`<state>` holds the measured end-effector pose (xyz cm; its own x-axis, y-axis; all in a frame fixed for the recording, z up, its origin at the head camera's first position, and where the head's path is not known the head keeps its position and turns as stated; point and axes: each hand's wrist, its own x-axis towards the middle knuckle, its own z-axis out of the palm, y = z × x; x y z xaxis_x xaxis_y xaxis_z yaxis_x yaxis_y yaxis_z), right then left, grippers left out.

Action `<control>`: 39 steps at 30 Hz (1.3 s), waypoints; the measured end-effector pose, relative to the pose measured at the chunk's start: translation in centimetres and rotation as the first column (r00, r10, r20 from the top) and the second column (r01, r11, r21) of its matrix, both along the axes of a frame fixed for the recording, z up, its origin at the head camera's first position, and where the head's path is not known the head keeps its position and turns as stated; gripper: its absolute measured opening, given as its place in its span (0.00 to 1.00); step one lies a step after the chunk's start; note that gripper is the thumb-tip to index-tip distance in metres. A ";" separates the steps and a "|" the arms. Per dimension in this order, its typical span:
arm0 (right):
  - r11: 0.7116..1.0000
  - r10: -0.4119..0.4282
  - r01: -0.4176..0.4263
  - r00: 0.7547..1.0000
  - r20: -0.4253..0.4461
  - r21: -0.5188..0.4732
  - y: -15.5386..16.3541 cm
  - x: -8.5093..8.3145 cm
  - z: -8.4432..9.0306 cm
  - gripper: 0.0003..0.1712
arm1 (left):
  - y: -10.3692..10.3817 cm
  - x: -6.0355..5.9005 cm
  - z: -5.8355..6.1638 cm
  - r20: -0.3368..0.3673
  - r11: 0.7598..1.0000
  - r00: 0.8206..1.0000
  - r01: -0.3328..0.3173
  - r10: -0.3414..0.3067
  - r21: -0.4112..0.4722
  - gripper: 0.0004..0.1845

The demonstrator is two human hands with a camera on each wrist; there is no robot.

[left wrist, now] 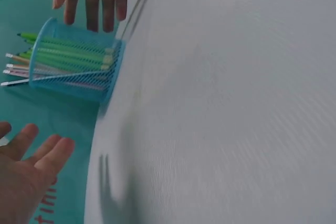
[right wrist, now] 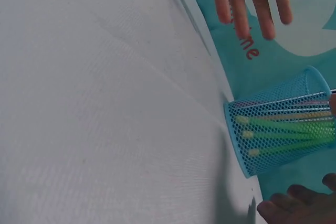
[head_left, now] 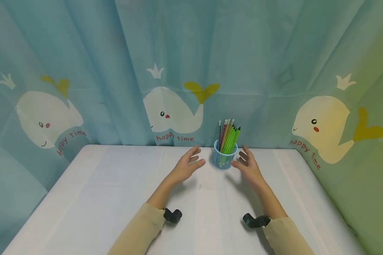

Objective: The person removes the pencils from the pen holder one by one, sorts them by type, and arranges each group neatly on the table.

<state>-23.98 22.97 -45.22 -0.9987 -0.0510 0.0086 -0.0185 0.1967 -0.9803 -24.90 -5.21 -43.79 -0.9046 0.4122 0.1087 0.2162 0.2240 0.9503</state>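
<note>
Fingers loose and spread on both sides, nothing gripped: we see the left hand [head_left: 186, 164] hovering just left of the cup [head_left: 223, 158], the right hand [head_left: 247, 163] just right of it, neither touching. The blue mesh cup stands upright at the table's [head_left: 115, 198] far edge, packed with pencils [head_left: 228, 138], whale curtain [head_left: 172, 71] behind.

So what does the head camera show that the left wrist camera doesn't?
Only the head view shows the whale curtain, both sleeves and the whole white table. Only the left wrist view shows the mesh of the blue cup up close. Both show the cup of pencils standing between the open left hand and right hand, neither touching it.
</note>
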 end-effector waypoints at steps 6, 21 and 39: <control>1.000 0.010 -0.009 1.000 0.016 -0.016 -0.2 -0.2 -0.4 0.50 | 1.8 -1.0 -0.4 0.041 1.000 0.999 0.028 -0.028 0.005 0.43; 0.996 0.064 -0.066 0.998 -0.028 -0.065 -1.0 -0.9 -1.3 0.49 | 5.8 -2.1 -1.7 0.081 0.996 0.993 0.083 -0.086 0.040 0.44; 0.999 0.024 -0.024 0.999 -0.046 -0.021 -2.3 -0.1 -1.5 0.48 | 4.8 -1.1 -1.7 0.089 0.999 0.995 0.045 -0.042 -0.029 0.40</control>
<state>-24.13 20.70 -46.71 -0.9957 -0.0742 0.0556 -0.0679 0.1746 -0.9823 -26.03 -0.40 -45.45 -0.8913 0.4531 0.0161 0.1421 0.2455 0.9589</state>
